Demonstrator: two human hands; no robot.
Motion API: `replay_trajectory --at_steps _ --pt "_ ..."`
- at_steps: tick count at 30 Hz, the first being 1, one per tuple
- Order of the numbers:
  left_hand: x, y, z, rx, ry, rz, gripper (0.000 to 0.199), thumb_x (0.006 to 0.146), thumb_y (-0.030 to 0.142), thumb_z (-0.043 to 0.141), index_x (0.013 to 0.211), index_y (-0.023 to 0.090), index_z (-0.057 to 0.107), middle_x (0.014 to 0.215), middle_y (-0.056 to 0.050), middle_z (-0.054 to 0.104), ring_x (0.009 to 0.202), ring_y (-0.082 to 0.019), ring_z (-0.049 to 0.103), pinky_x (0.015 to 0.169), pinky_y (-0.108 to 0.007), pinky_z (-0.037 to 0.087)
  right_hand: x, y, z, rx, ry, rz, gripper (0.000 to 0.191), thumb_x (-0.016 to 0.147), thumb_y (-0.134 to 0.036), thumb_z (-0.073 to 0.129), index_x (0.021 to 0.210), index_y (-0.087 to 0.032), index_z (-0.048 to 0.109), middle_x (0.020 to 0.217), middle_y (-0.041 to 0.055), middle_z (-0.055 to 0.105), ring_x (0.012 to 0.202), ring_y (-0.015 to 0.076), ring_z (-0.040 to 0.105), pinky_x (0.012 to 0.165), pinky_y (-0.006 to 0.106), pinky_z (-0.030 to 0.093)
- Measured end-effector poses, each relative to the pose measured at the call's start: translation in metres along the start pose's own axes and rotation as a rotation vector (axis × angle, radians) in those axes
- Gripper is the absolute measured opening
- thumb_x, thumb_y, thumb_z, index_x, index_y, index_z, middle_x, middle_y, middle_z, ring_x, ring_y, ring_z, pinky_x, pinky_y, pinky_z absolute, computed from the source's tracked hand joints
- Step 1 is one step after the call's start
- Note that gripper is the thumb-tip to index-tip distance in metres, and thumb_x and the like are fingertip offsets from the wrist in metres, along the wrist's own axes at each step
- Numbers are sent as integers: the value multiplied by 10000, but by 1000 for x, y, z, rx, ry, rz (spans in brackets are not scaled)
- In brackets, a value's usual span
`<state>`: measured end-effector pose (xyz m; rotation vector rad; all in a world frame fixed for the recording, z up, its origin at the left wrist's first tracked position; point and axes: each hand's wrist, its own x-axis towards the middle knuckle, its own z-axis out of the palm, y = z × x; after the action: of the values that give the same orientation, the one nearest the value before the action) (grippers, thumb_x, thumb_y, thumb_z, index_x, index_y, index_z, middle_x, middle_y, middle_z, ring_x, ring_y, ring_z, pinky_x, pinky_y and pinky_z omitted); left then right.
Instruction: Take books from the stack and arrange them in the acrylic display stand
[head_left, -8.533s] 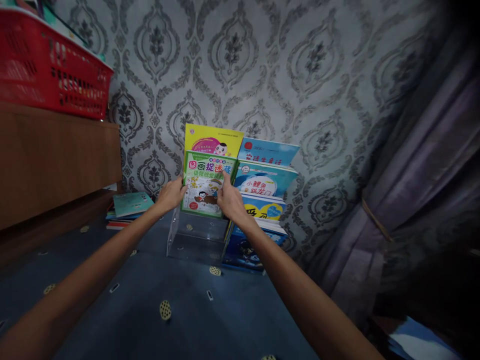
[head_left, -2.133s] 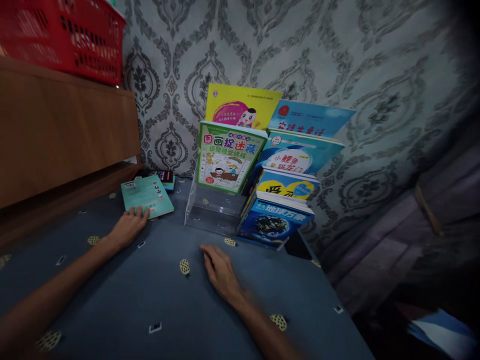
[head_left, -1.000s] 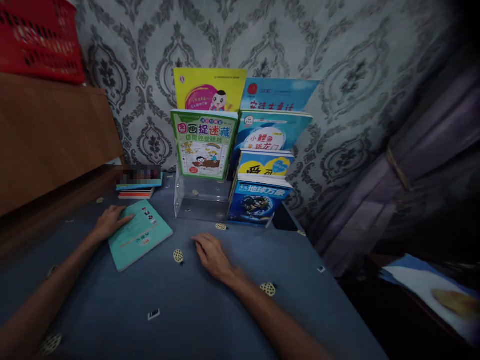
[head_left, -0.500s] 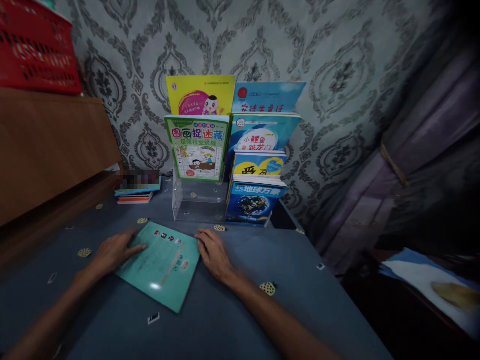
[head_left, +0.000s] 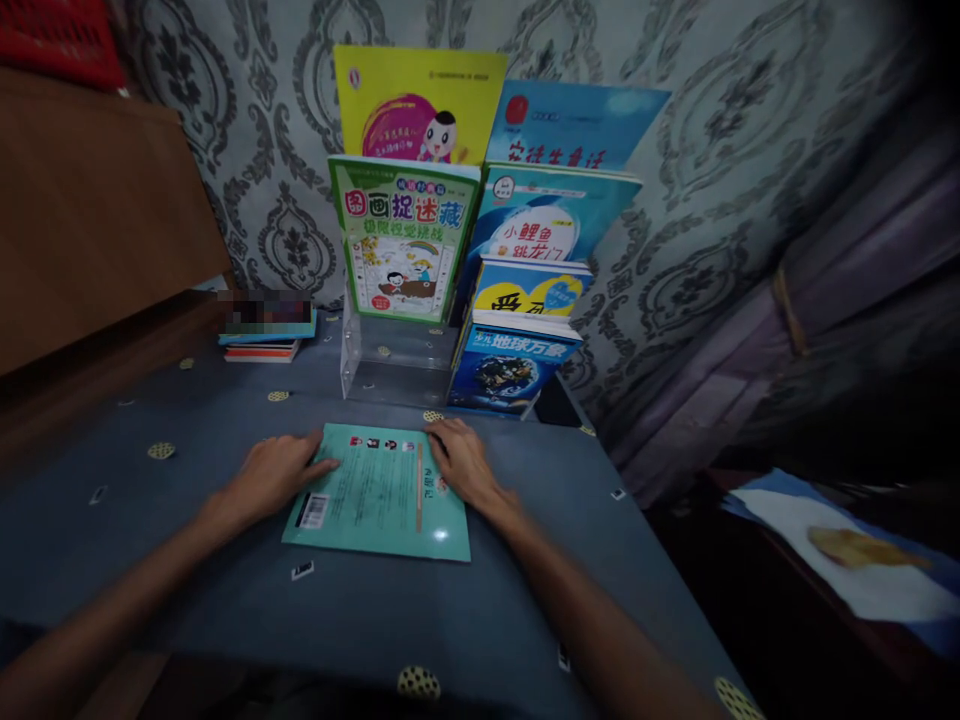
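A teal-green book (head_left: 375, 500), back cover up with a barcode and a row of small portraits, lies in front of me, its long edge toward me. My left hand (head_left: 277, 475) grips its left side, thumb on the cover and the other fingers by the upper left corner. Around the upper right corner are the curled fingers of my right hand (head_left: 465, 462); their tips are partly hidden. Just beyond, a clear acrylic rack (head_left: 390, 375) holds upright books, among them a green picture book (head_left: 405, 240) and a blue book with a globe (head_left: 514, 370). The rack's lower left tier holds nothing.
A small stack of books (head_left: 262, 350) lies at the back left beside a wooden cabinet (head_left: 97, 210) topped by a red basket (head_left: 56, 45). A dark flat object (head_left: 562, 402) sits behind the rack's right side. A purple curtain (head_left: 720, 340) hangs at right.
The teal book has been turned so that its edges are squarer to me, and has shifted right with both hands on it. My view has tilted down and come closer to the rack.
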<state>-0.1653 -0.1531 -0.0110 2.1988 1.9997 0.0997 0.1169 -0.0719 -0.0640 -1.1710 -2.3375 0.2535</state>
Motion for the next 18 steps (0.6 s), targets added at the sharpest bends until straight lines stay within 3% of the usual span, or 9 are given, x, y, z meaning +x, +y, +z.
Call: replay_trajectory --at_steps 3,7,11,18 --pt "7 14 9 162 159 152 220 960 343 483 1067 194 604 1101 -135 686 1044 -313 648 815 -402 501 -3 -22 2 -65 -9 -98 241 980 -157 498 1107 -171 702 1184 136 709 1167 275 605 1016 444 460" --pt "21 33 43 68 227 444 362 984 207 414 1324 183 538 1379 -128 622 1276 -249 577 1075 -417 451 -9 -47 15 -46 -91 -213 328 1004 -187 479 1289 -150 636 1369 165 636 1329 256 539 1148 465 387" --pt "30 37 62 7 231 451 405 1009 239 365 1366 151 536 1437 -151 598 1347 -253 549 1142 -445 414 -15 -54 20 -20 -148 -175 406 1019 -231 454 1405 -157 558 1474 151 565 1423 236 466 1213 469 324" --pt "15 23 40 1 207 300 399 1004 277 405 1348 190 587 1453 -127 591 1359 -264 546 1153 -448 409 -22 -44 12 -46 -143 -15 437 1007 -293 464 1410 -154 563 1509 161 528 1457 256 427 1224 509 285"
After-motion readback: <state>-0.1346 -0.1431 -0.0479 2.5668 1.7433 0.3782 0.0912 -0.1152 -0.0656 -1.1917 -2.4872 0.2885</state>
